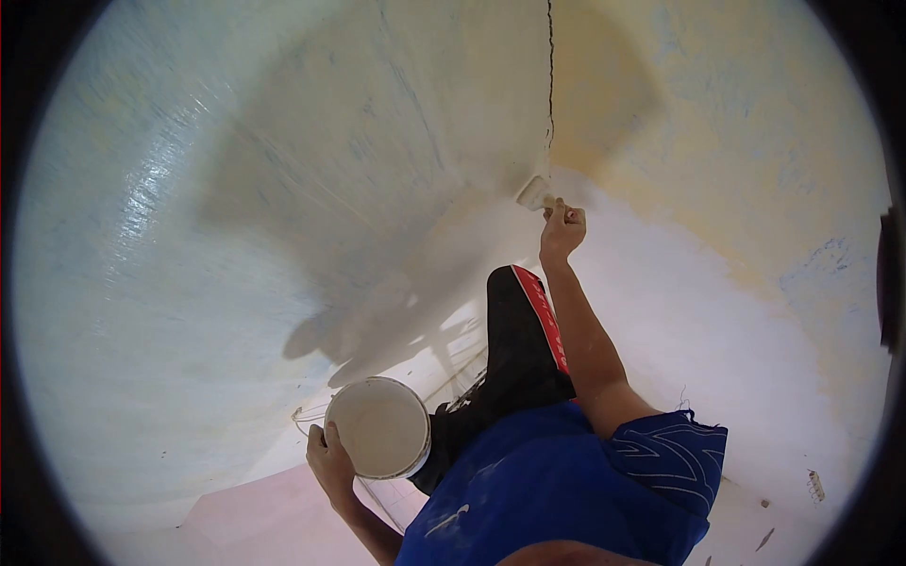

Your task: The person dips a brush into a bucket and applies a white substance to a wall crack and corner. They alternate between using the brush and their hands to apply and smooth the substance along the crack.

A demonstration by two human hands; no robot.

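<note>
My right hand (564, 229) is closed around the handle of a paintbrush (535, 192), reaching up and forward. The brush's wide, whitish head is against or very near the wall corner, just below a dark crack (551, 80). Low on the left, my left hand (329, 460) grips the side of a round white bucket (377, 427), fingers at its rim. Pale, whitish material shows inside the bucket, and its thin wire handle (300, 416) hangs out to the left.
A yellowish, patchy wall (698, 123) rises on the right, with a white coated area (651, 283) below. The left wall (123, 311) is pale, with bluish streaks and my shadow. My bent knee (519, 349) juts forward. Ladder-like bars (458, 377) show partly beneath me.
</note>
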